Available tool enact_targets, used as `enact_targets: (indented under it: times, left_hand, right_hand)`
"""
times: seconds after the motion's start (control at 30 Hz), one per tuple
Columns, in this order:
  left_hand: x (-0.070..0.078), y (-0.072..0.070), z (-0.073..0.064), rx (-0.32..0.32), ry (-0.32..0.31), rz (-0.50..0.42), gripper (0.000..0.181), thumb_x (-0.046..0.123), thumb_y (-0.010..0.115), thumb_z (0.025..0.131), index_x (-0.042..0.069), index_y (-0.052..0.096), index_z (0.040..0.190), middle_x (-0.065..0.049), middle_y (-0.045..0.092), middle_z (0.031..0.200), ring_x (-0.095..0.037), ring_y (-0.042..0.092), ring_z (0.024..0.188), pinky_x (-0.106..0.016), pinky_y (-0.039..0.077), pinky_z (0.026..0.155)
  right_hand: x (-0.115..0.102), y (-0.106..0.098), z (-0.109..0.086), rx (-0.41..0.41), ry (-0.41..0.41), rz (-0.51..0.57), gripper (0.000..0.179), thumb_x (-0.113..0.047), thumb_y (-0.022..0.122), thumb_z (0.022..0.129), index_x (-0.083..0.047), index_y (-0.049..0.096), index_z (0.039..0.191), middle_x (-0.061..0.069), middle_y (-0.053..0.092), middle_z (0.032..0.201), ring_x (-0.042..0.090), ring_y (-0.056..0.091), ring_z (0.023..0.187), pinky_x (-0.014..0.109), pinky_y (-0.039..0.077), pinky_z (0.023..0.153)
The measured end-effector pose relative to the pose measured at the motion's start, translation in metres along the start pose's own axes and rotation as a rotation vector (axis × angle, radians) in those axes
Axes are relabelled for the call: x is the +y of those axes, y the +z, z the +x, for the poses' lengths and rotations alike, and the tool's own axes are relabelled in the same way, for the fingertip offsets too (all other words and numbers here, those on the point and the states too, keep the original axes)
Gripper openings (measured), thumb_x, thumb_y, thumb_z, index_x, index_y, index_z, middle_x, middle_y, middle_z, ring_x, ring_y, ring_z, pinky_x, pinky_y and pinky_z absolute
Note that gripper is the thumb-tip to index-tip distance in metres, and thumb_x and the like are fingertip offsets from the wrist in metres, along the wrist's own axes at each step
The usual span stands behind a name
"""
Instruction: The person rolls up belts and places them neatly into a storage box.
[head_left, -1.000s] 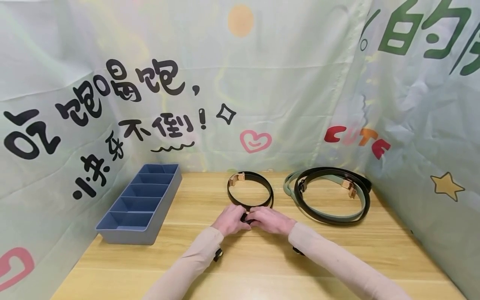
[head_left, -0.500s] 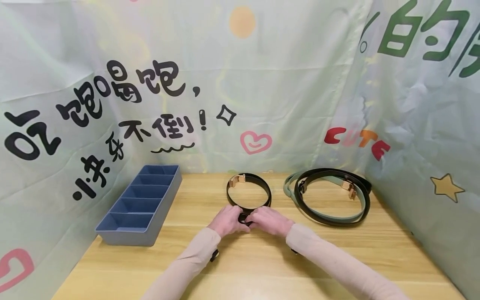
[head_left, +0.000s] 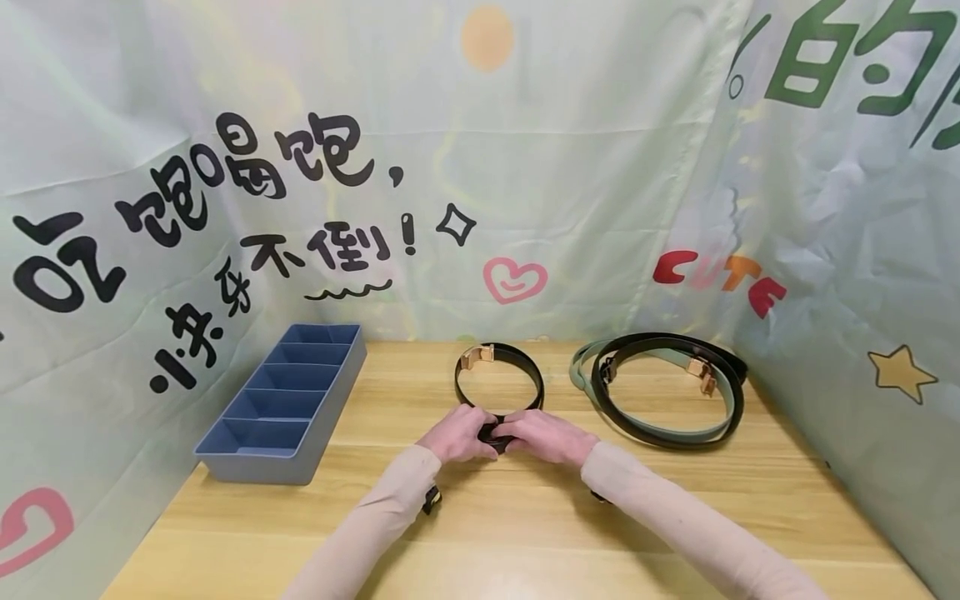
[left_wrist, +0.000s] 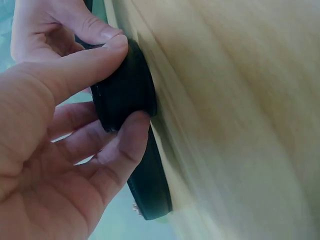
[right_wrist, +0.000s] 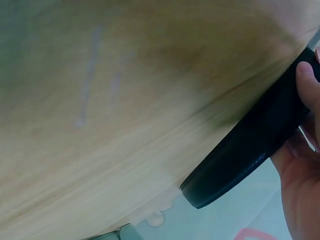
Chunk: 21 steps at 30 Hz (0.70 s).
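Wooden tabletop (head_left: 502, 525) bears a tray (head_left: 258, 469) and coiled belts (head_left: 738, 404) flanking the held belt (left_wrist: 122, 95).

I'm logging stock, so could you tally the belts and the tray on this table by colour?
Black: 2 (held belt, coiled belt on the right)
Green: 1 (green belt, beside the coiled one)
Blue-grey: 1 (divided tray)
Total: 4 visible
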<state>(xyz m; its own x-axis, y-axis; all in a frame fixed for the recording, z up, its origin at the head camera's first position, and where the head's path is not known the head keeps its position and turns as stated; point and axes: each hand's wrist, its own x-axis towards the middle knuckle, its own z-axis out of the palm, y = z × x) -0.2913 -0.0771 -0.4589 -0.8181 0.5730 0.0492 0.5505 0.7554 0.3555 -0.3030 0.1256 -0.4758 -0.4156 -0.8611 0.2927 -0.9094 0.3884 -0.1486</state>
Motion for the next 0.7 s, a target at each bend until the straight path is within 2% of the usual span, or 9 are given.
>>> enact_targets:
  times: [0.13,0.3,0.47,0.53,0.7]
  left_hand:
    - [0.0038,0.0020,0.0008,0.008,-0.041,0.008,0.027,0.029,0.086,0.074,0.016,0.070,0.091,0.004,0.070,0.083,-0.008,0.059,0.072,-0.023,0.049,0.067]
    - [0.0082,0.0079,0.0004,0.074,-0.094,0.002,0.030,0.039,0.087,0.071,0.017,0.065,0.076,0.005,0.063,0.069,-0.008,0.053,0.060,-0.022,0.045,0.057]
    - [0.0102,0.0092,0.0008,0.085,-0.120,0.044,0.034,0.043,0.087,0.070,0.016,0.065,0.075,0.003,0.063,0.071,-0.009,0.053,0.062,-0.024,0.046,0.058]
    - [0.0088,0.0083,0.0012,0.072,-0.107,0.064,0.033,0.042,0.086,0.071,0.017,0.066,0.076,0.004,0.064,0.074,-0.009,0.054,0.065,-0.024,0.047,0.062]
    - [0.0043,0.0049,0.0022,0.029,-0.003,0.062,0.026,0.035,0.086,0.073,0.019,0.067,0.083,0.006,0.066,0.080,-0.007,0.056,0.070,-0.024,0.047,0.064]
  right_hand:
    - [-0.0012,0.0000,0.0005,0.000,0.020,-0.001,0.018,-0.019,0.070,0.089,-0.016,0.072,0.106,-0.002,0.072,0.102,0.009,0.067,0.092,0.023,0.053,0.082]
    - [-0.0041,0.0023,0.0042,-0.008,0.050,0.003,0.010,-0.018,0.070,0.089,-0.018,0.072,0.098,-0.004,0.072,0.093,0.005,0.067,0.085,0.018,0.052,0.076]
    - [-0.0060,0.0023,0.0045,-0.026,0.083,0.019,0.014,-0.016,0.069,0.089,-0.017,0.073,0.103,-0.004,0.073,0.097,0.005,0.067,0.087,0.018,0.052,0.078]
    - [-0.0052,0.0011,0.0031,-0.025,0.060,0.029,0.016,-0.014,0.068,0.091,-0.016,0.072,0.106,-0.003,0.072,0.100,0.006,0.067,0.090,0.021,0.053,0.081]
    - [-0.0002,-0.0009,0.0002,-0.014,0.002,0.039,0.021,-0.015,0.070,0.089,-0.013,0.070,0.110,0.000,0.070,0.105,0.009,0.065,0.094,0.024,0.053,0.084]
